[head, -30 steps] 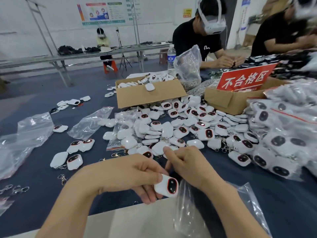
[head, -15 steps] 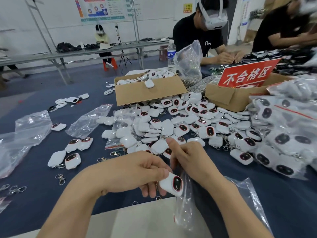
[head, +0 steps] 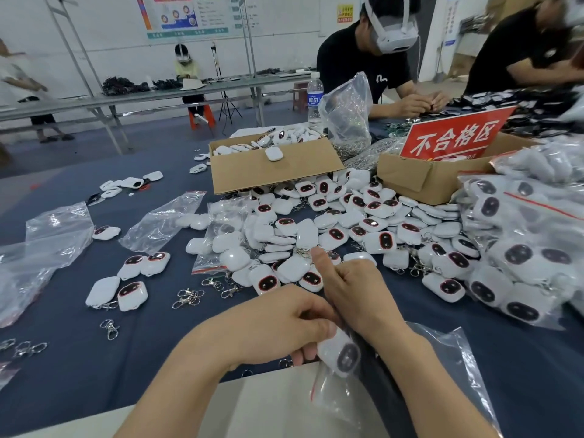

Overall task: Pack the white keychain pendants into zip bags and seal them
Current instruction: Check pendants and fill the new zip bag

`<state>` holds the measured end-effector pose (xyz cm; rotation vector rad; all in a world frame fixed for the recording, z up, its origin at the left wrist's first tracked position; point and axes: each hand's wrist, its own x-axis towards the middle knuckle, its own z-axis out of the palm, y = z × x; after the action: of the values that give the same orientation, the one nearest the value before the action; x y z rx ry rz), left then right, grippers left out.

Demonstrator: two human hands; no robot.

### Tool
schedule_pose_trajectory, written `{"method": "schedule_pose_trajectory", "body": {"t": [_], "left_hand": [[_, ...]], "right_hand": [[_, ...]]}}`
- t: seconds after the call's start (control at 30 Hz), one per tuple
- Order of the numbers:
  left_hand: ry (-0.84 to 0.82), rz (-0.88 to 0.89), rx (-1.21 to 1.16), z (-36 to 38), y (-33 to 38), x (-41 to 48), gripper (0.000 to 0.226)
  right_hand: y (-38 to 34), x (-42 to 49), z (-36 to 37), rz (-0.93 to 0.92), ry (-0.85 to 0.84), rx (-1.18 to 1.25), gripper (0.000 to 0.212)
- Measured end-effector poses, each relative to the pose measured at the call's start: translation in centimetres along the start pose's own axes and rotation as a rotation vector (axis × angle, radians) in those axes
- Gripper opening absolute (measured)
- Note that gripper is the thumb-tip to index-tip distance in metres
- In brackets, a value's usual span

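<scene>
Low in the centre of the frame, two bare hands meet, touching, above a table [head: 79, 368] covered in dark blue cloth. The left hand [head: 275, 327] curls its fingers round a white pendant [head: 343, 355] with a dark oval face. The pendant sits in the mouth of a clear zip bag [head: 331, 396]. The right hand [head: 357, 292] grips the bag's top edge, thumb raised. Behind them, mid-frame, lies a heap of loose pendants [head: 316, 229]. Metal clasps [head: 189, 297] are scattered to its left, near empty bags [head: 47, 241]. Filled bags [head: 521, 248] pile up at the right edge. A cardboard box [head: 271, 172] sits upper centre, with a red sign [head: 455, 137] to its right.
</scene>
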<state>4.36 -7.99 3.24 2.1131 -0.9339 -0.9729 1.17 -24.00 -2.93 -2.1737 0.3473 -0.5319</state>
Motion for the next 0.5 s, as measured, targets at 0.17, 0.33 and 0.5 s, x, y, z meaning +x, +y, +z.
{"method": "schedule_pose_trajectory", "body": {"t": [0.17, 0.33, 0.5], "left_hand": [[0.069, 0.031, -0.056, 1.5, 0.6, 0.8, 0.016], [-0.029, 0.034, 0.001, 2.1, 0.9, 0.7, 0.013], [-0.080, -0.013, 0.028, 1.6, 1.3, 0.3, 0.030]], "right_hand": [[0.5, 0.8, -0.7, 0.037, 0.189, -0.047, 0.080], [0.7, 0.9, -1.1, 0.097, 0.275, -0.041, 0.077], [0.5, 1.1, -1.3, 0.082, 0.291, 0.018, 0.075]]}}
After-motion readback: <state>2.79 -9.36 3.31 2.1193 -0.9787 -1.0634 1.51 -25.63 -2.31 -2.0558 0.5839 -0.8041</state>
